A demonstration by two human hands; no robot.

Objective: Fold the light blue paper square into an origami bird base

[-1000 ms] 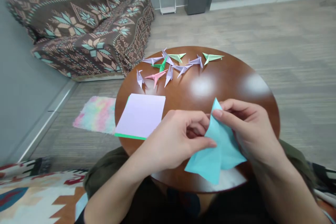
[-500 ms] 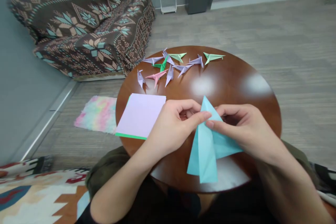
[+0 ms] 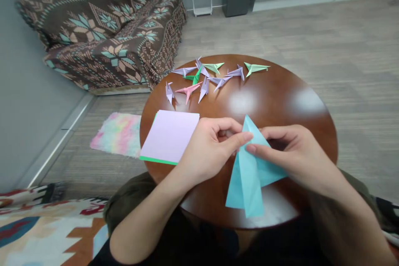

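**Hands pinch a folded light-blue paper sheet (image 3: 247,178)**

The left hand (image 3: 212,149) and right hand (image 3: 293,158) each grip its upper part between thumb and fingers, closed narrowly, holding it over the near edge of the round brown wooden bench (image 3: 274,99). Just beside the left hand lies a square lilac paper stack (image 3: 170,137) with green showing beneath. Farther along the bench sit small lilac, green and pink origami birds (image 3: 204,89).

Head-worn camera faces forward and down.

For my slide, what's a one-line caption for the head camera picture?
Left hand and right hand hold folded blue paper over a round wooden table, beside lilac paper and small origami figures.
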